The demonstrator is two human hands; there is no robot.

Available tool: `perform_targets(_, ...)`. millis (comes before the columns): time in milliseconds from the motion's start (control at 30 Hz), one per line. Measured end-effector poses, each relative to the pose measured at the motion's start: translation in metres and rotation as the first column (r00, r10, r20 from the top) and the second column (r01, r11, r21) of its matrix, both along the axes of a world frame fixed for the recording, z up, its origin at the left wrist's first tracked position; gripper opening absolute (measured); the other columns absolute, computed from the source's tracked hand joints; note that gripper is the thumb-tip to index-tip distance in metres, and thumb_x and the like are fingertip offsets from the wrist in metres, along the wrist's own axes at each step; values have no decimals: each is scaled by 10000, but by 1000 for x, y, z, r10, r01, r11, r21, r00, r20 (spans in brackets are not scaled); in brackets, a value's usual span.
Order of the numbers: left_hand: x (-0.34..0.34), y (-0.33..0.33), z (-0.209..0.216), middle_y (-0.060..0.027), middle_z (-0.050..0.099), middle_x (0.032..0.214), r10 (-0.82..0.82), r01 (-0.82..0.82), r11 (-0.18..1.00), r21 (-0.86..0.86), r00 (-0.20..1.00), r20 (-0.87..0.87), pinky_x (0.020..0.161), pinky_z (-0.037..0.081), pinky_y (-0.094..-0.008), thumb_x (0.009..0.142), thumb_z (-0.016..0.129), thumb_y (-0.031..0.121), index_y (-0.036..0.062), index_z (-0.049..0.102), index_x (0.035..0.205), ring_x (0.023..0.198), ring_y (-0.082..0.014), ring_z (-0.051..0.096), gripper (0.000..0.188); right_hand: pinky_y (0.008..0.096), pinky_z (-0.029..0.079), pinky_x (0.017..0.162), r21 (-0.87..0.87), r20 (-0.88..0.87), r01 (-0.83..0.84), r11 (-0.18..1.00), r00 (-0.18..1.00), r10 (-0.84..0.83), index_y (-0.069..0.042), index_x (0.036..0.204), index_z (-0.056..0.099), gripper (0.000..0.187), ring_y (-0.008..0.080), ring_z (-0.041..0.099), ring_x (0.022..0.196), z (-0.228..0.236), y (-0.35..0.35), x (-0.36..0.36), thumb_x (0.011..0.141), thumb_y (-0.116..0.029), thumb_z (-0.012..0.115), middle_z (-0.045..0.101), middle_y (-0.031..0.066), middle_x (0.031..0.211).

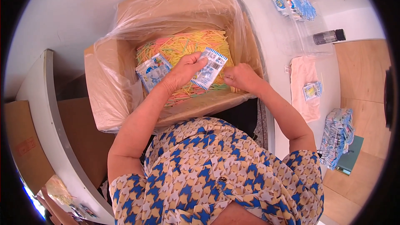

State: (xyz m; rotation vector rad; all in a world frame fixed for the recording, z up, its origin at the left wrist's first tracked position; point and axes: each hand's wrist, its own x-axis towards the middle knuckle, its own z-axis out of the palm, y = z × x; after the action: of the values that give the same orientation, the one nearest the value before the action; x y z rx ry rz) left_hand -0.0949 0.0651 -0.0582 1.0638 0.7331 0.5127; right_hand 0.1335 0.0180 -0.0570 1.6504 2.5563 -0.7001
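My left hand (183, 74) pinches a small flat packet (209, 69), clear with blue-and-white striped ends, between thumb and fingers. A hand's width to the right, my right hand (243, 78) is closed, knuckles up; whatever its fingers hold is hidden. Both hands are over a cardboard box (110, 85) lined with a clear plastic bag (175, 6). Inside lies a thick layer of thin pastel sticks (183, 41), yellow, pink and green. Another packet (151, 75) of the same kind rests on the sticks, left of my left hand.
On the white table to the right, a clear plastic bin (287, 33) holds several packets, near a dark-capped bottle (327, 37). A pink cloth (302, 104) carries one packet (311, 91). Beyond is a packet stack (337, 135). At lower left, another person's arm (58, 208) shows.
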Motion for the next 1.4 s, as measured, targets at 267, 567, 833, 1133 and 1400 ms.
perform_targets(267, 3, -8, 0, 5, 656, 847, 78, -74, 995, 67, 995, -54, 739, 459, -230, 925, 562, 215, 10, 667, 955, 772, -51, 561, 233, 414, 474, 562, 105, -161, 40, 994, 987, -22, -28, 677, 584, 172, 328, 588, 586, 1, -6, 19, 756, -178, 615, 579, 167, 621)
perform_targets(567, 32, -21, 22, 1, 662, 849, -310, 307, 951, 46, 945, 103, 725, 462, -227, 839, 656, 66, 5, 687, 917, 778, -40, 549, 103, 313, 425, 483, 272, -574, 245, 931, 817, -47, -30, 663, 538, 216, 194, 510, 501, 37, 5, -8, 769, -156, 679, 520, 100, 593)
perform_targets(833, 41, -22, 11, 0, 622, 777, -202, 238, 895, 378, 970, -131, 673, 447, -226, 837, 645, 47, -5, 670, 874, 724, -50, 530, 69, 333, 444, 499, 178, -567, 423, 889, 782, -259, -43, 715, 570, 229, 234, 542, 511, 31, 3, -12, 740, -218, 716, 535, 91, 614)
perform_targets(1133, 32, -17, 25, 15, 620, 855, -67, 69, 997, 47, 997, -50, 693, 450, -233, 920, 556, 180, 19, 634, 1014, 768, -49, 530, 203, 357, 446, 532, 92, -570, 472, 877, 747, -342, -17, 684, 555, 153, 256, 531, 509, 29, 3, 30, 730, -139, 636, 555, 144, 593)
perform_targets(1400, 20, -10, 12, 14, 648, 851, -47, 71, 986, 152, 987, -155, 672, 469, -218, 922, 563, 224, 11, 638, 1022, 727, -38, 559, 247, 363, 453, 545, 129, -117, 47, 991, 993, -32, -26, 686, 566, 143, 300, 532, 514, 24, -18, 43, 746, -132, 642, 560, 144, 590)
